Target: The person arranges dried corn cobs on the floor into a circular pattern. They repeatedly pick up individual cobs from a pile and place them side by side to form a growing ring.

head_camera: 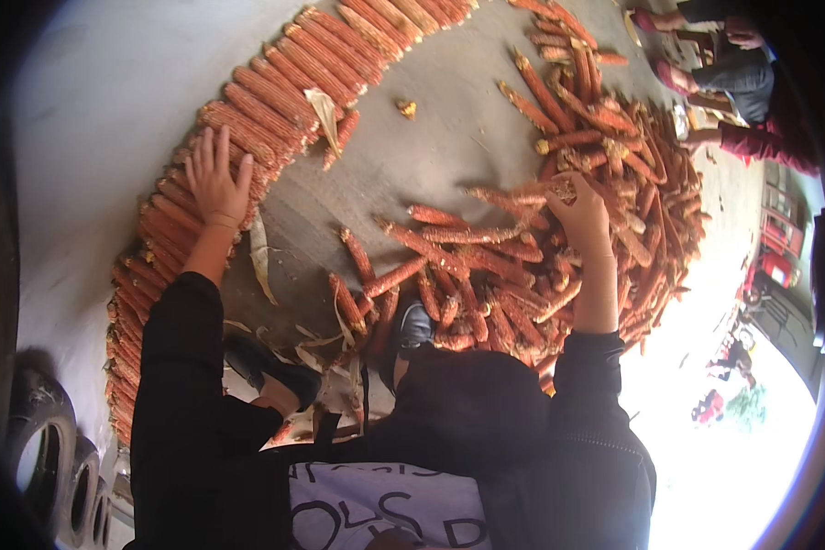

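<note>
My left hand point(220, 182) lies flat on the curved stack of bare corn cobs point(268, 96), its fingers spread and nothing gripped. The reddish cobs in this stack lie side by side, with their ends lined up along its edge. Over at the loose heap of corn cobs point(632, 158), my right hand point(584, 216) is closed around one corn cob point(564, 190), whose rough pale end shows by the thumb. Much of that cob is hidden by the hand. The heap's cobs point in many directions and spread towards my feet.
Dry husks point(261, 258) and a small yellow fragment point(406, 108) lie on the concrete floor point(440, 144). My black shoes point(412, 326) stand among cobs. Tyres point(41, 426) line the lower left. Seated people point(735, 82) are beyond the heap; a red machine point(775, 268) stands at right.
</note>
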Demonstrator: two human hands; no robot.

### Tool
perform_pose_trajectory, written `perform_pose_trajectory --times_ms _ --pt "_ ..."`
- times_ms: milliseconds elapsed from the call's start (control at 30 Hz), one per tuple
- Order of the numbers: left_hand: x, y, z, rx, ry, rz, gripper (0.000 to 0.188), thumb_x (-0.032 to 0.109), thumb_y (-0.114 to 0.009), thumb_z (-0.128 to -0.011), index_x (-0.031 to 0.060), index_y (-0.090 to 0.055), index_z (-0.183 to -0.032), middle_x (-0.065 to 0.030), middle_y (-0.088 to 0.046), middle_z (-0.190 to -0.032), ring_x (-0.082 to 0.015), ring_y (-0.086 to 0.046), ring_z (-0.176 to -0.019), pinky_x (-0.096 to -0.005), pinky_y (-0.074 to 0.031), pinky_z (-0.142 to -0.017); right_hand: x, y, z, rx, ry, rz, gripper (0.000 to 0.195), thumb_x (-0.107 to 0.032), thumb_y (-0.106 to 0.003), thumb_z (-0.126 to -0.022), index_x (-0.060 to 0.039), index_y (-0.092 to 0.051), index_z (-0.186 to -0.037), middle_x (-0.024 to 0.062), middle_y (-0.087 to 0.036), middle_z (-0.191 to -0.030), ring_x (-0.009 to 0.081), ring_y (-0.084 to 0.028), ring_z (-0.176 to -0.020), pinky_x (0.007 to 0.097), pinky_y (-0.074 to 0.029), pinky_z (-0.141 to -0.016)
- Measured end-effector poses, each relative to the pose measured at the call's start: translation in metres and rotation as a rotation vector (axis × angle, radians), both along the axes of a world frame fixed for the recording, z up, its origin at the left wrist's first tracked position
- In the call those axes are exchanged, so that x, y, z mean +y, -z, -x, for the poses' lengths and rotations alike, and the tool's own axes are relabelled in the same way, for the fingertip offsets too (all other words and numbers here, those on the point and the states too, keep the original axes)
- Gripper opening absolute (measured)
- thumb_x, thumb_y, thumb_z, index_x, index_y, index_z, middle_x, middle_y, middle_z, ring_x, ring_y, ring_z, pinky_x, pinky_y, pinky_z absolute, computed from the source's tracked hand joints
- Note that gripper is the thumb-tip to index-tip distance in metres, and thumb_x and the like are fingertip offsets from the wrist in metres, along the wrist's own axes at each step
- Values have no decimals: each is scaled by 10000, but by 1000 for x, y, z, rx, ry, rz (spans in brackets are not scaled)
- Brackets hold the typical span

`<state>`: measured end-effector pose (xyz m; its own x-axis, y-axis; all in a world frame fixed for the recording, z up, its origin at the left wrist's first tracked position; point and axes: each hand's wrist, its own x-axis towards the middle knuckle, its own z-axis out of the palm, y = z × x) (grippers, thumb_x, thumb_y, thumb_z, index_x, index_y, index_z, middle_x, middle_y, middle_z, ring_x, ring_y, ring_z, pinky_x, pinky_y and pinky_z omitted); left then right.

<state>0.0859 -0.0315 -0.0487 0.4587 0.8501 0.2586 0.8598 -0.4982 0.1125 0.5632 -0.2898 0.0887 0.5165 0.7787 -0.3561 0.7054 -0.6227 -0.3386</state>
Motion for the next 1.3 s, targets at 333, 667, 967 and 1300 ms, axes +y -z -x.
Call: perform_pose_trajectory --times_ms 333,667,967,1300 --pt "5 7 -6 3 3 7 611 467 -527 -936 212 -398 -1475 -114 -395 -1501 -320 -341 -1393 -529 -214 -1149 53 106 13 95 -255 -123 484 -343 -696 -819 -144 -596 -1248 125 -642 -1073 313 -617 -1012 404 -492 -877" --pt "4 9 2 -2 38 -68 614 474 -542 -928 215 -412 -1469 -103 -417 -1490 -323 -396 -1354 -536 -267 -1118 8 119 -5 118 -173 -93 427 -295 -718 -800 -160 -659 -1200 129 -671 -1115 303 -628 -1055 400 -501 -926" --pt "4 10 4 -4 30 -35 602 473 -526 -937 235 -403 -1476 -103 -394 -1507 -313 -360 -1383 -530 -241 -1132 -20 91 -33 62 -125 71 474 -306 -723 -802 -90 -638 -1215 155 -648 -1180 345 -591 -1120 429 -466 -975" --pt "4 8 -1 16 27 -12 610 460 -524 -938 201 -399 -1476 -115 -387 -1509 -332 -342 -1393 -522 -222 -1144 -50 120 -12 -474 -382 540 412 -198 -719 -752 -154 -594 -1141 144 -672 -980 279 -647 -955 435 -513 -806"
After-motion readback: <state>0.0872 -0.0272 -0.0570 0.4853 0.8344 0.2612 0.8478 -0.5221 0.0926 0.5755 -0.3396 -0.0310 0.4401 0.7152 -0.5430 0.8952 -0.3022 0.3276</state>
